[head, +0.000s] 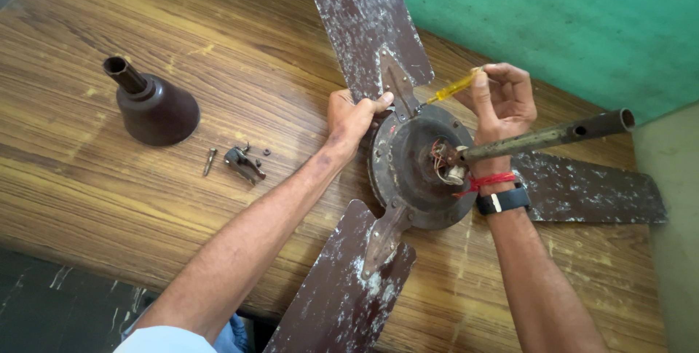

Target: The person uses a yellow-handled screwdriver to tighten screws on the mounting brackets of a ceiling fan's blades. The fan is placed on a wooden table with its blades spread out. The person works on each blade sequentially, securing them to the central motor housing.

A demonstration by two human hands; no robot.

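My right hand (504, 98) pinches a yellow-handled screwdriver (453, 88), its tip down at the blade bracket on the rim of the fan motor (419, 167) at centre frame. My left hand (351, 116) clamps shut on that rim's left edge. The three blades (364, 11) are flat brown metal, flaking pale. A dull pipe (553, 135) juts right. On the wood-grain table (87, 178), centre left, sit a glossy brown bell-shaped cover (151, 104) and loose small metal parts (242, 161).

- I see no packages, labels, signs or screens here.
- The one thing close to a screen is the dark watch (502, 201) on my right wrist, and its face is not readable.
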